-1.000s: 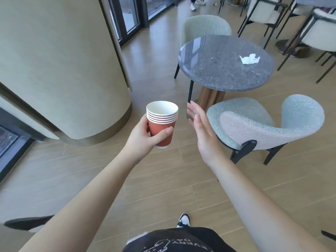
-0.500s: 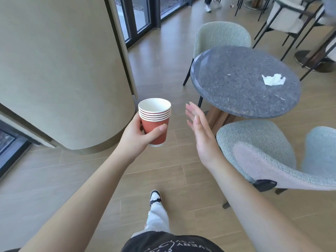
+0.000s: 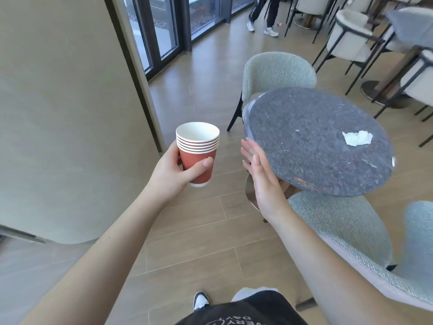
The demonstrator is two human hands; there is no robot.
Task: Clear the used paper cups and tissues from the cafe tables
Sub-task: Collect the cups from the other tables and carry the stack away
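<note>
Red paper cups [image 3: 198, 153], nested into one stack with white rims layered at the top, sit upright in the left hand [image 3: 173, 174], whose thumb and fingers wrap around the outer cup's side, holding it above the wooden floor [image 3: 210, 233]. Just to the right of the stack, the right hand [image 3: 262, 179] is held edge-on with its fingers straight and together, grasping nothing, its fingertips near the rim of the round dark speckled table [image 3: 304, 160]. A crumpled white tissue [image 3: 427, 138] lies on the far right part of that tabletop, well apart from both hands, and a small white scrap [image 3: 297, 131] lies nearer the middle. One pale green upholstered chair [image 3: 276, 71] stands at the table's far side, and another chair [image 3: 346, 233] sits under its near edge, beside the right forearm. Left of the cups rises a curved beige wall [image 3: 70, 113], with dark-framed glass doors [image 3: 159, 31] beyond it. Another person's legs [image 3: 262, 12] show far back near more chairs.
</note>
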